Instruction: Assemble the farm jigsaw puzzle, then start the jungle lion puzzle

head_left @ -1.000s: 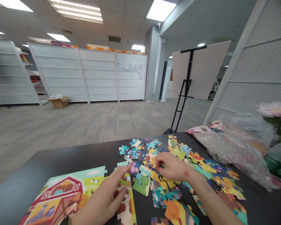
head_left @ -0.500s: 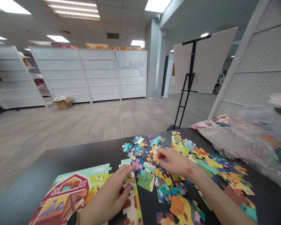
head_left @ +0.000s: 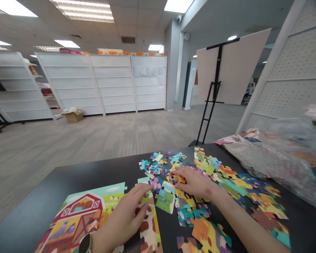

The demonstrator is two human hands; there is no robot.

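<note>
My left hand (head_left: 125,216) lies over the partly joined farm jigsaw puzzle (head_left: 79,219), which shows a red barn. Its fingers are stretched and the thumb stands apart, beside a joined strip with a brown-and-white cow pattern (head_left: 147,225). The fingertips reach close to a purple puzzle piece (head_left: 156,184). Among the loose pieces, my right hand (head_left: 193,181) has its fingers and thumb spread around an orange-brown piece (head_left: 180,179); whether they touch it I cannot tell. A green puzzle piece (head_left: 165,201) lies between the two hands.
Loose and joined puzzle pieces (head_left: 206,233) cover much of the right half of the black table (head_left: 94,174). Clear plastic bags (head_left: 284,165) lie at its right edge. Beyond stand a black easel with a board (head_left: 233,70) and white shelves (head_left: 116,84).
My right hand has moved slightly left, and its curled fingers have spread over the loose pieces. My left hand has stayed almost in place. The view has shifted slightly.
</note>
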